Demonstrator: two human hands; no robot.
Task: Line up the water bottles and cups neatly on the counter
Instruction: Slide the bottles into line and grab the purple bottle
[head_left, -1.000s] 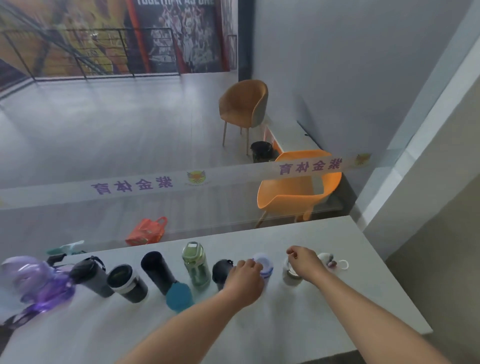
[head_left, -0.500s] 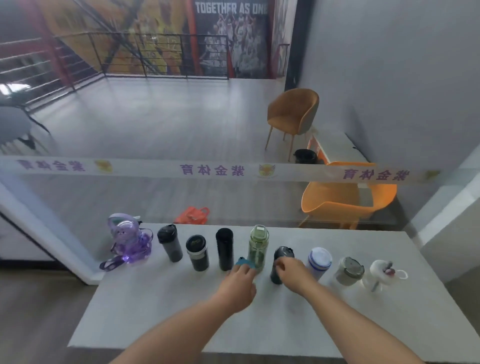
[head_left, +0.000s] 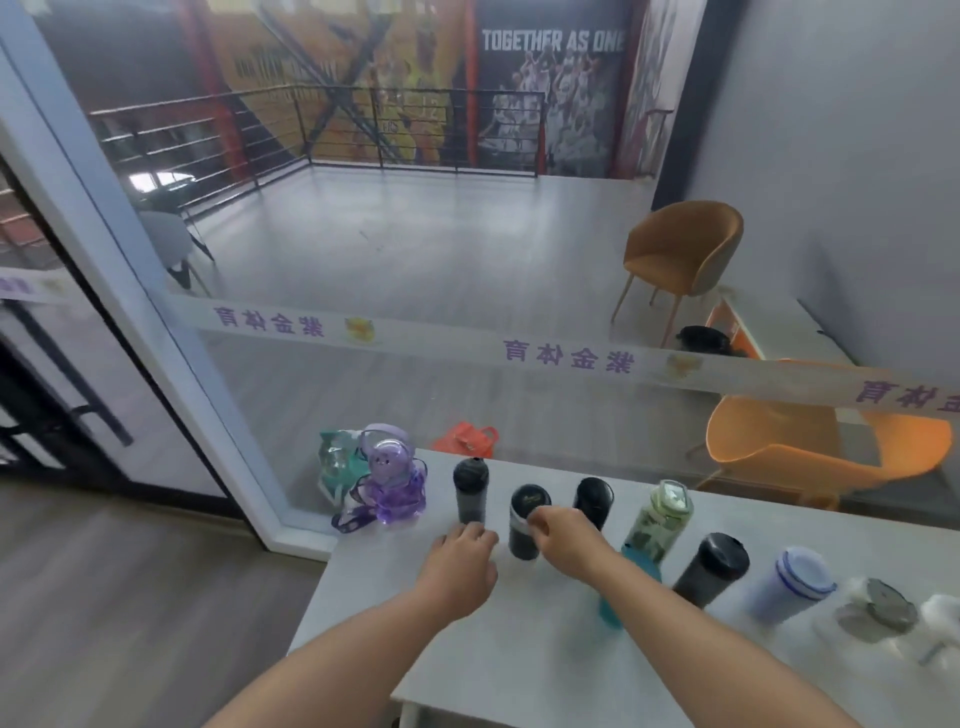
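Now a matte grey table (head_left: 519, 649) carries a row of cylinders: a dark bottle (head_left: 470, 493), a short black mug (head_left: 525, 525), a black flask (head_left: 592, 499) and a clear green bottle (head_left: 658, 519). At the mug's 3 o'clock the right hand (head_left: 566, 540) pinches its side; at its 9 o'clock the left hand (head_left: 462, 566) hovers, fingers loosely curled. Cups toward 4 o'clock blur.

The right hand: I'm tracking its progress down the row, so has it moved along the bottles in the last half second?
Yes. The right hand went left along the row, from the dark tumbler to the black cup.
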